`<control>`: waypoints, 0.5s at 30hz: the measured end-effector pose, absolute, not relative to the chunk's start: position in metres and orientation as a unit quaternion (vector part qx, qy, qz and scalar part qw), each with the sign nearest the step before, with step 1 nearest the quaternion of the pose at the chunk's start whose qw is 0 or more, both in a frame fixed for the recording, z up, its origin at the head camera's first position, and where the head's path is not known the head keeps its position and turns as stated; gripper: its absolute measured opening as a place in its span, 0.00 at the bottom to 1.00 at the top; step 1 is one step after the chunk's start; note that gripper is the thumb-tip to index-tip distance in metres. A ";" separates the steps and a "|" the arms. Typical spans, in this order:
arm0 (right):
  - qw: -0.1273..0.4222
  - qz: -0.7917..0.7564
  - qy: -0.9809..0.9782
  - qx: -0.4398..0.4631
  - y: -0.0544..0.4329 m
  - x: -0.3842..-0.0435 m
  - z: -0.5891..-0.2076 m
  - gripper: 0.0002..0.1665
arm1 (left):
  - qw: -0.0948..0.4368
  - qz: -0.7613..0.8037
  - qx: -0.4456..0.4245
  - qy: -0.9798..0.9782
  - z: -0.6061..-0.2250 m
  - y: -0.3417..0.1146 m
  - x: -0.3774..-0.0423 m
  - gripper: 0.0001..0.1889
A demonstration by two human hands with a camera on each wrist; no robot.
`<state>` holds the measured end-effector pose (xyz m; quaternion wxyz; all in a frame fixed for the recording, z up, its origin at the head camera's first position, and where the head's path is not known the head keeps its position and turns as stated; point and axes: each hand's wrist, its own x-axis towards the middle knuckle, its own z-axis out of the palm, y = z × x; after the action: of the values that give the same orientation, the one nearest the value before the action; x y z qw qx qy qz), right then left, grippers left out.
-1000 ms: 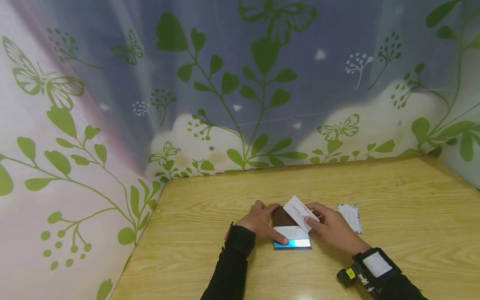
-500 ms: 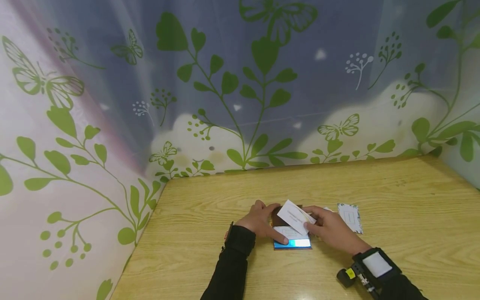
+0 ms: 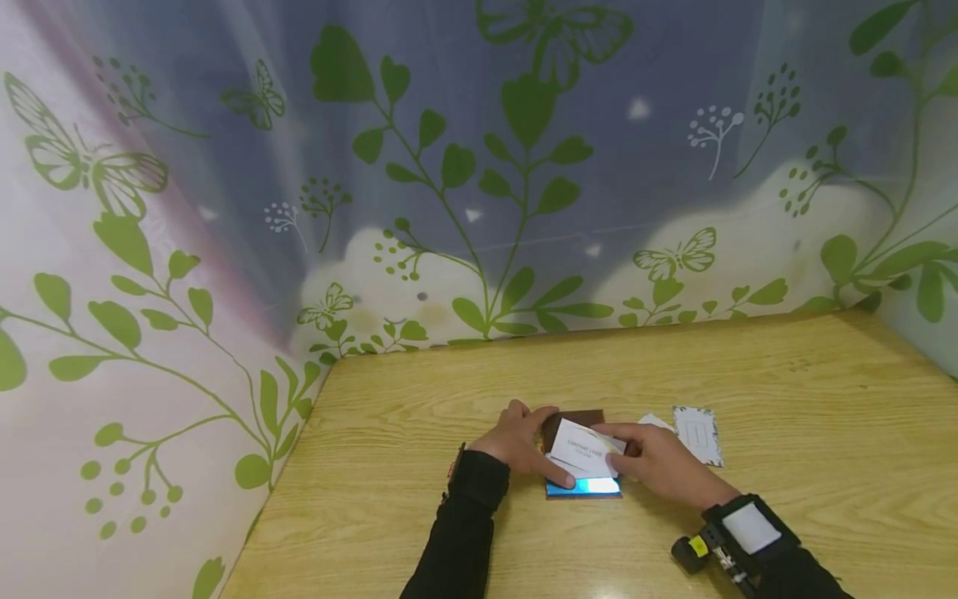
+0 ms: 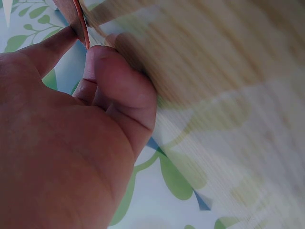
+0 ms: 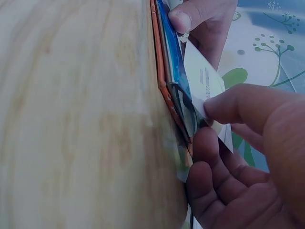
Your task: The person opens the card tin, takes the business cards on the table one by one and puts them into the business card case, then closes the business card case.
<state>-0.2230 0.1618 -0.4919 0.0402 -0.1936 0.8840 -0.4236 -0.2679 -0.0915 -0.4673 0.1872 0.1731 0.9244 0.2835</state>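
A brown card holder (image 3: 582,416) lies on the wooden table with a shiny blue strip (image 3: 599,486) along its near side. My left hand (image 3: 515,443) grips its left side, thumb pressed on the blue strip. Between thumb and fingers, my right hand (image 3: 662,459) pinches a white business card (image 3: 582,445) printed with a company logo, held over the holder. In the right wrist view the card (image 5: 202,71) stands close against the holder's layered edge (image 5: 161,62); whether its lower edge is inside a pocket I cannot tell. The left wrist view shows the holder's orange-brown edge (image 4: 83,24) at my fingers.
To the right lies a white card with a leafy border (image 3: 698,434). Another white card (image 3: 655,421) sits beside it, partly hidden by my right hand. A patterned curtain (image 3: 479,208) hangs behind the wooden table (image 3: 419,399).
My right hand has turned the business card from a steep tilt to nearly level and lowered it toward the holder's near part. The left hand has stayed in place.
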 end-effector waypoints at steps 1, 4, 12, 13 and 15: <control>0.042 -0.425 0.883 -0.194 0.162 -0.223 -0.492 0.27 | 0.187 0.284 0.172 0.924 -0.468 -0.092 -0.268 0.58; 0.047 -0.429 0.880 -0.200 0.163 -0.224 -0.494 0.27 | 0.187 0.284 0.170 0.925 -0.468 -0.091 -0.267 0.58; 0.040 -0.442 0.875 -0.196 0.161 -0.224 -0.492 0.20 | 0.181 0.276 0.172 0.928 -0.467 -0.091 -0.267 0.59; 0.041 -0.441 0.874 -0.200 0.162 -0.224 -0.493 0.20 | 0.182 0.276 0.172 0.928 -0.467 -0.091 -0.267 0.58; 0.043 -0.437 0.874 -0.210 0.162 -0.224 -0.494 0.20 | 0.184 0.274 0.172 0.928 -0.467 -0.091 -0.266 0.58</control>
<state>-0.2243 0.1623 -0.4935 0.0428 -0.2098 0.8737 -0.4369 -0.2664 -0.0908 -0.4670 0.1841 0.1716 0.9281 0.2745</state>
